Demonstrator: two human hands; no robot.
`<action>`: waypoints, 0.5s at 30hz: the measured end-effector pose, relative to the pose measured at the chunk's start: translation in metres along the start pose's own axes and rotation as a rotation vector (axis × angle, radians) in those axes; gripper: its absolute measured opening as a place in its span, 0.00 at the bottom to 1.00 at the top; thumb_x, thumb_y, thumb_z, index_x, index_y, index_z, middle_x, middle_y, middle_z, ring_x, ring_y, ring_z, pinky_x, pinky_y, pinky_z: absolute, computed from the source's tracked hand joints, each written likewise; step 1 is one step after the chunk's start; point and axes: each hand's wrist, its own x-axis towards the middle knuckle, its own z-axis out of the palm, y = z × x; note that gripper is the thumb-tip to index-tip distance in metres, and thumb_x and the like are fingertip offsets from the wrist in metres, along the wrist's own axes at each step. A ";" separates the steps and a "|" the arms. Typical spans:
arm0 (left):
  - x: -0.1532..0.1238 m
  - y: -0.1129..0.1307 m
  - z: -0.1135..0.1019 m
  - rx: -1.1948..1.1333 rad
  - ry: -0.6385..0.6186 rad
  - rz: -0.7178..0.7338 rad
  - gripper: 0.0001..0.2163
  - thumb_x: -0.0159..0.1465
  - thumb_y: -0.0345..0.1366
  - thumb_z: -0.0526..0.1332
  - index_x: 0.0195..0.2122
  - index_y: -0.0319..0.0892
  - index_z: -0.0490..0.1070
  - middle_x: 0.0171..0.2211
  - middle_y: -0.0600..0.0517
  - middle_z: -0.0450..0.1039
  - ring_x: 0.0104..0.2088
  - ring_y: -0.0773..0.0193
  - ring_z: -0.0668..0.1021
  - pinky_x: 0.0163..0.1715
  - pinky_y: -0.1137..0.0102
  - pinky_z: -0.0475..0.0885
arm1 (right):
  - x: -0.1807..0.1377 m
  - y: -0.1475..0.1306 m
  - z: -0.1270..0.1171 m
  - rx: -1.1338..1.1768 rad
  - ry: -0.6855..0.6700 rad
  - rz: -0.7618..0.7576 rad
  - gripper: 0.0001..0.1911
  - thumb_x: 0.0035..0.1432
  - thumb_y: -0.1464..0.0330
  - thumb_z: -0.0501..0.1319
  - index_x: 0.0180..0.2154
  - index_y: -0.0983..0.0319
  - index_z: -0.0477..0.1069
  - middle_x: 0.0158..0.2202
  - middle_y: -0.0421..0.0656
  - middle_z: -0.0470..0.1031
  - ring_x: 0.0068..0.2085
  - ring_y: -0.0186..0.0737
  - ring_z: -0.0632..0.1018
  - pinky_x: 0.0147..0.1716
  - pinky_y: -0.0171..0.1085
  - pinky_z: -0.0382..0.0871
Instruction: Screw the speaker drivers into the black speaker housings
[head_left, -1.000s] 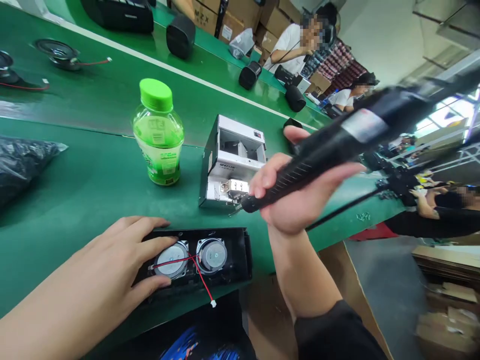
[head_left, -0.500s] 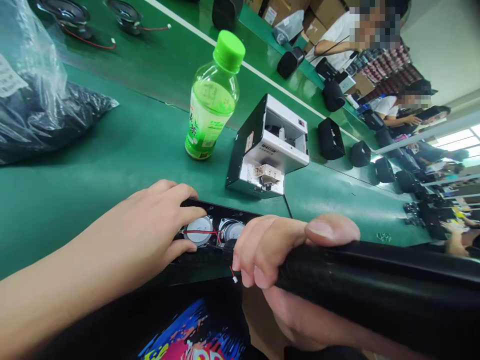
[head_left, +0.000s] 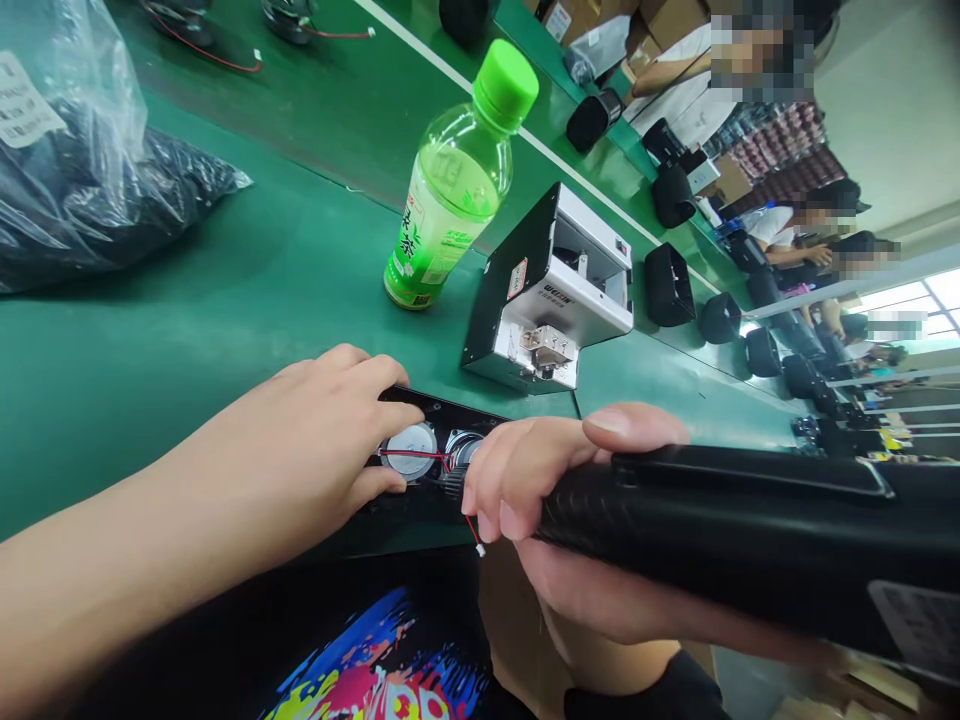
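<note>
A black speaker housing point(head_left: 439, 412) lies at the near edge of the green bench, with two round silver drivers point(head_left: 410, 449) and a red wire across them. My left hand point(head_left: 315, 430) lies on the housing's left end, fingers spread and pressing it down. My right hand point(head_left: 540, 485) is wrapped round a black electric screwdriver point(head_left: 720, 530), whose front end sits over the housing's right part. The screwdriver's tip is hidden behind my fingers.
A white and black screw feeder box point(head_left: 551, 295) stands just behind the housing. A green-capped tea bottle point(head_left: 454, 190) stands to its left. A plastic bag of dark parts point(head_left: 82, 190) lies far left. Black speaker shells point(head_left: 667, 285) line the belt, where other people sit.
My right hand brought the screwdriver down from beside the feeder box onto the speaker housing. My left hand stayed on the housing. My head moved closer and lower.
</note>
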 end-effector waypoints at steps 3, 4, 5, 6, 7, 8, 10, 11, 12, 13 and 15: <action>-0.002 0.000 -0.002 0.018 -0.012 -0.008 0.13 0.65 0.42 0.85 0.50 0.61 0.92 0.61 0.46 0.88 0.58 0.32 0.86 0.55 0.39 0.85 | -0.001 0.000 0.003 -0.038 -0.002 -0.011 0.17 0.94 0.51 0.63 0.68 0.42 0.90 0.31 0.35 0.80 0.29 0.44 0.83 0.33 0.46 0.89; -0.003 0.000 -0.003 0.020 -0.012 -0.010 0.13 0.65 0.43 0.85 0.50 0.62 0.92 0.61 0.46 0.88 0.59 0.32 0.86 0.55 0.39 0.86 | -0.002 0.000 0.005 -0.060 -0.005 -0.015 0.17 0.95 0.52 0.63 0.68 0.42 0.90 0.30 0.35 0.79 0.29 0.43 0.83 0.33 0.45 0.88; -0.004 0.000 -0.002 0.023 -0.011 -0.009 0.13 0.66 0.43 0.85 0.50 0.62 0.92 0.61 0.46 0.88 0.59 0.32 0.86 0.55 0.38 0.86 | -0.003 -0.001 0.007 -0.082 -0.018 -0.017 0.17 0.95 0.52 0.62 0.68 0.41 0.90 0.30 0.35 0.79 0.29 0.43 0.82 0.33 0.45 0.88; -0.006 -0.001 -0.002 0.027 -0.006 -0.005 0.13 0.66 0.44 0.85 0.50 0.62 0.92 0.62 0.46 0.88 0.59 0.32 0.86 0.56 0.38 0.86 | -0.004 0.000 0.008 -0.104 -0.041 -0.014 0.18 0.96 0.52 0.61 0.67 0.41 0.90 0.30 0.35 0.78 0.29 0.42 0.82 0.34 0.44 0.88; -0.007 -0.001 -0.001 0.034 0.003 0.001 0.14 0.65 0.44 0.85 0.51 0.61 0.92 0.62 0.46 0.88 0.60 0.32 0.86 0.57 0.38 0.86 | -0.006 0.000 0.008 -0.124 -0.072 -0.013 0.18 0.96 0.53 0.60 0.66 0.41 0.89 0.31 0.35 0.78 0.30 0.42 0.81 0.36 0.44 0.88; -0.008 -0.002 0.001 0.046 0.014 0.008 0.14 0.66 0.44 0.85 0.52 0.61 0.92 0.63 0.45 0.88 0.61 0.31 0.86 0.58 0.38 0.86 | -0.007 0.002 0.008 -0.136 -0.100 -0.021 0.18 0.97 0.54 0.58 0.65 0.42 0.88 0.32 0.35 0.78 0.31 0.41 0.81 0.38 0.43 0.88; -0.010 -0.004 0.005 0.071 0.028 0.021 0.16 0.66 0.44 0.84 0.54 0.60 0.92 0.64 0.44 0.88 0.61 0.31 0.87 0.59 0.36 0.87 | -0.009 0.007 0.007 -0.135 -0.172 -0.078 0.18 0.98 0.56 0.55 0.65 0.45 0.85 0.33 0.34 0.78 0.31 0.38 0.81 0.40 0.42 0.89; -0.010 -0.005 0.006 0.082 0.031 0.028 0.16 0.66 0.45 0.84 0.55 0.60 0.92 0.64 0.44 0.88 0.60 0.31 0.87 0.59 0.36 0.87 | -0.010 0.010 0.006 -0.126 -0.207 -0.112 0.18 0.98 0.56 0.55 0.66 0.46 0.84 0.33 0.35 0.78 0.31 0.38 0.82 0.40 0.41 0.89; -0.011 -0.006 0.008 0.089 0.032 0.034 0.16 0.67 0.45 0.84 0.55 0.60 0.92 0.64 0.44 0.88 0.59 0.32 0.87 0.59 0.35 0.87 | -0.011 0.013 0.005 -0.119 -0.225 -0.136 0.18 0.98 0.55 0.55 0.67 0.46 0.83 0.33 0.35 0.78 0.31 0.38 0.82 0.39 0.41 0.89; -0.011 -0.007 0.009 0.093 0.032 0.039 0.16 0.67 0.46 0.83 0.56 0.60 0.92 0.64 0.44 0.88 0.58 0.32 0.87 0.58 0.35 0.87 | -0.012 0.015 0.004 -0.113 -0.219 -0.144 0.17 0.98 0.53 0.56 0.67 0.45 0.84 0.33 0.35 0.78 0.31 0.38 0.82 0.38 0.41 0.89; -0.010 -0.008 0.011 0.087 0.041 0.042 0.15 0.68 0.46 0.83 0.55 0.60 0.92 0.64 0.44 0.88 0.58 0.32 0.87 0.58 0.34 0.88 | -0.016 0.019 0.002 -0.106 -0.159 -0.114 0.16 0.96 0.50 0.61 0.67 0.43 0.85 0.33 0.35 0.80 0.30 0.40 0.82 0.37 0.43 0.89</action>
